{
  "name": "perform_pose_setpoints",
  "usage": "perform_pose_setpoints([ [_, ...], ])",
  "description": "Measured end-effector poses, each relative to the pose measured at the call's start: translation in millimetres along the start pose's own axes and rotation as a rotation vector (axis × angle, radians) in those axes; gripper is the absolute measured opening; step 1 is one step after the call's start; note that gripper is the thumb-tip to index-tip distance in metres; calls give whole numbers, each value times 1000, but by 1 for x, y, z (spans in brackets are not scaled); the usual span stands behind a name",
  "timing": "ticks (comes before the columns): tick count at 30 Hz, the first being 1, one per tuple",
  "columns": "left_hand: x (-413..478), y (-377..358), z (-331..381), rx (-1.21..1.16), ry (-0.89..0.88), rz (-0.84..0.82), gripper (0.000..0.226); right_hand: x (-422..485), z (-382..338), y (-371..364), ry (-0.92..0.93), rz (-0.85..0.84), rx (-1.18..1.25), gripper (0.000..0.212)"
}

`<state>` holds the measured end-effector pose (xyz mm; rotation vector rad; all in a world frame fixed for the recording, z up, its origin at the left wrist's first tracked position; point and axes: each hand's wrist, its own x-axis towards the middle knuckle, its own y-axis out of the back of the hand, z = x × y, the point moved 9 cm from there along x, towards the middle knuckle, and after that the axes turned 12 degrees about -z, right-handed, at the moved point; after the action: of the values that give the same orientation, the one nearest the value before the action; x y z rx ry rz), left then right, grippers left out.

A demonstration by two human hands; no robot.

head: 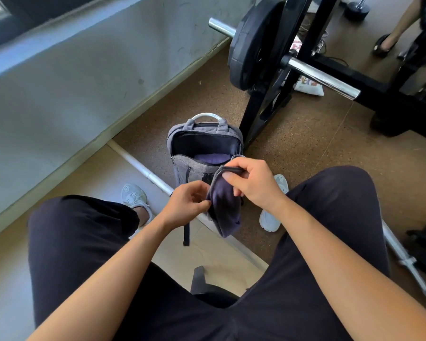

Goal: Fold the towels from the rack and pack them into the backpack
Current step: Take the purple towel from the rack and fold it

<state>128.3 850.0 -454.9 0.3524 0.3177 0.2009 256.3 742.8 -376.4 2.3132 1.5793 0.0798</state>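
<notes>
By the backpack [184, 166], dark towel [224, 208].

I am sitting in a gym's weight room. Just ahead of me, a chrome barbell [322, 78] loaded with a thick black weight plate [253, 43] rests across a black steel barbell rack [268, 104]. A second, bare bar [138, 166] lies on the brown speckled floor [305, 148] near my feet, and a black-headed dumbbell [357, 8] stands on end on the floor beyond the rack.
</notes>
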Motion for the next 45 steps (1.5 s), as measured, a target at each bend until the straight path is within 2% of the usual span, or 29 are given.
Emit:
perform_pose_setpoints([
  [4, 7, -15, -13, 226, 40, -90, 9, -5, -2, 18, 32, 91, 222, 7],
  [12, 4, -20, -18, 372, 127, -14, 9, -14, -2, 44, 46, 197, 334, 20],
  [14, 2, -12, -22, 282, 161, 56, 12, -16, -2, 51, 47, 236, 315, 20],
  [17, 2, 6, -34, -79, 187, 175, 25, -16, 1, 57, 51, 268, 314, 19],
  [20, 4, 11, -38, -272, 171, 187, 41, -15, 4, 58, 47, 260, 326, 19],
  [22, 3, 15, -35, -177, 150, 222, 42, -14, 3, 55, 51, 230, 333, 17],
  [25, -4, 28, -25, 42, 135, 357, 28, -15, 1, 51, 61, 194, 325, 14],
  [28, -12, 39, -21, 110, 167, 486, 30, -14, 3, 49, 45, 196, 271, 15],
  [30, -14, 40, -19, 134, 209, 506, 28, -13, 8, 50, 16, 214, 234, 20],
  [35, -15, 40, -32, 75, 333, 480, 18, -11, 19, 58, -19, 298, 214, 28],
  [38, -11, 36, -36, 12, 314, 432, 19, -11, 24, 62, -41, 336, 267, 31],
  [41, -6, 27, -37, -112, 252, 331, 32, -12, 33, 66, -72, 378, 353, 34],
  [43, -3, 19, -38, -170, 224, 254, 34, -13, 37, 71, -83, 406, 417, 29],
  [45, -1, 11, -36, -122, 193, 148, 21, -13, 38, 76, -67, 426, 461, 16],
])
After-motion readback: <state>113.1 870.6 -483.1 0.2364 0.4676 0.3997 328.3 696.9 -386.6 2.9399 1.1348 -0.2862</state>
